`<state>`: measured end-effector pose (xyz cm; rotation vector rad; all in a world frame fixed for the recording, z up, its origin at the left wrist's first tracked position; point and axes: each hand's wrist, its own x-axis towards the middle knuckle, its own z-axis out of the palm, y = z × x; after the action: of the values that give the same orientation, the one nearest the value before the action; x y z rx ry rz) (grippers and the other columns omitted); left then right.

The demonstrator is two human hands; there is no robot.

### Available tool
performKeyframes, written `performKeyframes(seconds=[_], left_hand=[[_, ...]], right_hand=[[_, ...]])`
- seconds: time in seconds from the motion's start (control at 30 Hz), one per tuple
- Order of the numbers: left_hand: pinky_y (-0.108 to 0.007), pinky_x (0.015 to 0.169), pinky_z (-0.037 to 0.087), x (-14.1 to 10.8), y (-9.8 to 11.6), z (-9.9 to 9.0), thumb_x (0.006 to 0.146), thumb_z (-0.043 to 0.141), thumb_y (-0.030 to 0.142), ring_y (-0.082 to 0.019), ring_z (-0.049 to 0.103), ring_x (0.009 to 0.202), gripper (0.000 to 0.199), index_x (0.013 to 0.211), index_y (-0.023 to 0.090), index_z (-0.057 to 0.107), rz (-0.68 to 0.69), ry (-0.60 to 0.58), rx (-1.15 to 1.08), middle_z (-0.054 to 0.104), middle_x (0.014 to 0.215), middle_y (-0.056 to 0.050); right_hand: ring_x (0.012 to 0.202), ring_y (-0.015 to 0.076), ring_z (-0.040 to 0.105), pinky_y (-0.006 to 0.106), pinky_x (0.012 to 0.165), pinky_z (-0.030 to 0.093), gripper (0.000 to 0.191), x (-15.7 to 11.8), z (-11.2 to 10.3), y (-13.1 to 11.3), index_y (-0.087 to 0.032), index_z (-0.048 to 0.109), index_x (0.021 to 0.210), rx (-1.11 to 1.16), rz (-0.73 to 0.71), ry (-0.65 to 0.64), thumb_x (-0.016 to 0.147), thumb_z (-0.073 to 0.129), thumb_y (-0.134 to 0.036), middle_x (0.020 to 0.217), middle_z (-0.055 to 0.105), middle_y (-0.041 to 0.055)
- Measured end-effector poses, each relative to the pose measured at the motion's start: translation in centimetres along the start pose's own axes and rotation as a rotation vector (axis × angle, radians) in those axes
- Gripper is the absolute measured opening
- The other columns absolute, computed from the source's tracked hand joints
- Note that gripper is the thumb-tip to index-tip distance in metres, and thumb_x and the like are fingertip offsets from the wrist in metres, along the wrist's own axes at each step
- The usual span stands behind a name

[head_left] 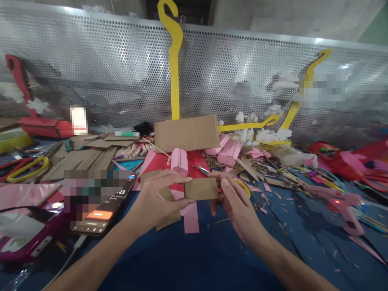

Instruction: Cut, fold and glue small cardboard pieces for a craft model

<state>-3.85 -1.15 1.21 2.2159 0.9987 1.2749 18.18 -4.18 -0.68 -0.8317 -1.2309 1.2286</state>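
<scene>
A small brown cardboard rectangle (pixel 201 189) is held up in front of me. My left hand (pixel 157 198) pinches its left end between thumb and fingers. At its right end, my right hand (pixel 238 206) touches the card. A pair of scissors (pixel 204 171) is also in my right hand, its metal tip pointing up and left, and a yellow handle loop shows behind the fingers. Beneath the hands lie more cardboard pieces (pixel 169 220) and a pink paper strip (pixel 191 222). Just beyond stands a small pink folded paper box (pixel 179 161) on red paper.
A cardboard box with a tall yellow hook (pixel 175 76) stands ahead against a perforated metal panel (pixel 121 60). A phone (pixel 106 206) and purple device (pixel 28 238) are at left. A pink glue gun (pixel 341 206), its light red, lies right among paper and cardboard scraps.
</scene>
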Motion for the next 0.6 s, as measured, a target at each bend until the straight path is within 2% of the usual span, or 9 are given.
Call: performKeyframes(seconds=[0.13, 0.23, 0.33, 0.43, 0.47, 0.53, 0.6], left_hand=[[-0.037, 0.086, 0.053, 0.1, -0.1, 0.2, 0.078, 0.086, 0.038, -0.023, 0.069, 0.094, 0.033, 0.107, 0.023, 0.076, 0.009, -0.017, -0.003, 0.075, 0.101, -0.006], [-0.038, 0.088, 0.053, 0.0, -0.6, 0.7, 0.079, 0.084, 0.038, -0.025, 0.069, 0.098, 0.034, 0.109, 0.023, 0.075, -0.033, -0.046, -0.040, 0.076, 0.106, -0.007], [-0.041, 0.095, 0.052, 0.0, -1.3, 1.4, 0.077, 0.085, 0.034, -0.027, 0.069, 0.104, 0.037, 0.111, 0.024, 0.074, -0.120, -0.038, -0.097, 0.076, 0.111, -0.008], [-0.042, 0.103, 0.048, 0.2, -2.0, 1.9, 0.077, 0.084, 0.027, -0.030, 0.066, 0.114, 0.041, 0.117, 0.026, 0.074, -0.220, -0.026, -0.199, 0.075, 0.118, -0.008], [-0.041, 0.102, 0.048, 0.3, -2.2, 2.0, 0.077, 0.084, 0.026, -0.029, 0.067, 0.112, 0.039, 0.115, 0.024, 0.075, -0.266, 0.007, -0.267, 0.076, 0.116, -0.008], [-0.036, 0.099, 0.051, 0.5, -2.4, 2.3, 0.077, 0.084, 0.025, -0.026, 0.069, 0.107, 0.035, 0.111, 0.021, 0.076, -0.425, 0.117, -0.541, 0.076, 0.114, -0.009], [-0.032, 0.087, 0.057, 0.7, -2.5, 2.5, 0.079, 0.083, 0.029, -0.023, 0.071, 0.096, 0.030, 0.106, 0.018, 0.075, -0.610, 0.228, -0.836, 0.076, 0.107, -0.009]], right_hand=[[0.050, 0.0080, 0.054, 0.023, 0.051, 0.045, 0.029, 0.1, 0.1, -0.6, -0.024, 0.055, 0.119, -0.130, -0.001, -0.068, 0.099, 0.062, -0.043, 0.079, 0.061, -0.0040], [0.048, 0.0068, 0.053, 0.022, 0.049, 0.043, 0.029, 0.3, 0.3, -0.6, -0.022, 0.056, 0.115, -0.177, 0.001, -0.069, 0.097, 0.064, -0.042, 0.079, 0.063, -0.0032], [0.048, 0.0070, 0.053, 0.022, 0.049, 0.041, 0.029, 0.8, 0.0, -0.4, -0.021, 0.058, 0.112, -0.140, -0.003, -0.023, 0.094, 0.067, -0.042, 0.078, 0.063, -0.0030], [0.052, 0.0090, 0.054, 0.022, 0.052, 0.041, 0.031, 0.9, -1.2, -0.6, -0.022, 0.059, 0.111, -0.081, 0.010, 0.103, 0.091, 0.070, -0.042, 0.074, 0.060, -0.0046], [0.053, 0.0099, 0.054, 0.023, 0.052, 0.042, 0.031, 0.6, -1.7, -0.7, -0.022, 0.058, 0.112, -0.090, 0.011, 0.150, 0.091, 0.070, -0.043, 0.072, 0.058, -0.0054], [0.052, 0.0115, 0.054, 0.024, 0.053, 0.044, 0.030, -0.4, -2.8, -0.8, -0.023, 0.058, 0.115, -0.229, -0.002, 0.175, 0.094, 0.064, -0.043, 0.069, 0.059, -0.0051], [0.056, 0.0160, 0.059, 0.028, 0.055, 0.047, 0.027, -2.3, -4.1, -0.9, -0.023, 0.059, 0.115, -0.508, 0.010, 0.089, 0.098, 0.057, -0.043, 0.071, 0.063, -0.0017]])
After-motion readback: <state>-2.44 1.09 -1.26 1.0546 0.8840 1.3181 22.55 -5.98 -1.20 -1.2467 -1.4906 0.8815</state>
